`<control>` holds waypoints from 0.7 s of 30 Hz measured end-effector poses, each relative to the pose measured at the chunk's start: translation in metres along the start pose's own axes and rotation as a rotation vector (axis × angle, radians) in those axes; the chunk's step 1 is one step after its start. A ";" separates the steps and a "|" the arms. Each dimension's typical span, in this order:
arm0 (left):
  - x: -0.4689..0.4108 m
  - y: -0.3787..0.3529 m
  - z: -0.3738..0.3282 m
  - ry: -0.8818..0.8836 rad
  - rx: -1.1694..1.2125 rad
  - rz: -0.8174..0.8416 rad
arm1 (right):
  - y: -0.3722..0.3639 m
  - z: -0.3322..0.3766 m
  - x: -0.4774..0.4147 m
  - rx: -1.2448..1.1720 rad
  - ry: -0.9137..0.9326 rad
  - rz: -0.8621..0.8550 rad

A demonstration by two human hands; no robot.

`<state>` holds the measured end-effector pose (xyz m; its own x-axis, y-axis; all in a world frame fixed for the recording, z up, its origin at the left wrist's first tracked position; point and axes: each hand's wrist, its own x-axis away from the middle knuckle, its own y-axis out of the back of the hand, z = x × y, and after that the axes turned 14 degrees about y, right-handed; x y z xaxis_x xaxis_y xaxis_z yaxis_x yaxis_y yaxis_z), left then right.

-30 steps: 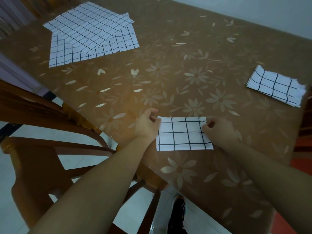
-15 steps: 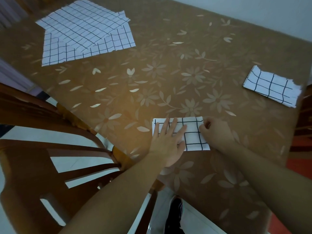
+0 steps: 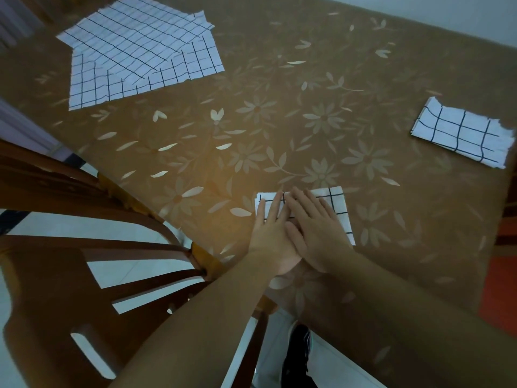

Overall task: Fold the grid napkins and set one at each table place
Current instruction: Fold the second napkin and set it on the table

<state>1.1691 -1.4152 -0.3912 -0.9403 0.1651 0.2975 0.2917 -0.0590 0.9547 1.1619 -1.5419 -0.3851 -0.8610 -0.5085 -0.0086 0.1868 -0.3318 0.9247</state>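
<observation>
Fingers [image 3: 272, 207] of the left hand [image 3: 272, 233] straight, close together, laid flat. Fingers [image 3: 303, 203] of the right hand [image 3: 319, 233] likewise straight and flat. Neither hand curls round or pinches anything; both press palm-down. Right hand lies tight against the left, its inner edge overlapping the left's thumb side. Under both: the folded napkin [image 3: 340, 203], a small grid rectangle at the near edge of the table [image 3: 279, 121], close by the wooden chair [image 3: 84, 247]; only its left end and right strip show past the hands. Judgement: this one is folded and is being pressed flat at its place, so the step in hand is creasing, near its end. Further out, at the table's right side: a second folded napkin [image 3: 461, 135], lying alone near the edge, one end ragged; looks placed. Far left corner: the unfolded napkins [image 3: 140, 51], open sheets overlapping at angles; at least two, exact count cannot be told. So two folded and set, by the look of it; the flat sheets left to fold and carry to other places. How many places the table has does not show. Dark shoe [image 3: 296, 354] on the floor below the table edge.
</observation>
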 end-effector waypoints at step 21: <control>0.000 0.008 0.048 0.043 -0.025 0.065 | 0.023 -0.057 0.031 0.239 -0.252 0.212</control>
<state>1.1794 -1.3686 -0.3834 -0.9265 0.1173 0.3574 0.3480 -0.0933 0.9328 1.1669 -1.6109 -0.3859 -0.9098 -0.3254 0.2576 0.2827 -0.0315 0.9587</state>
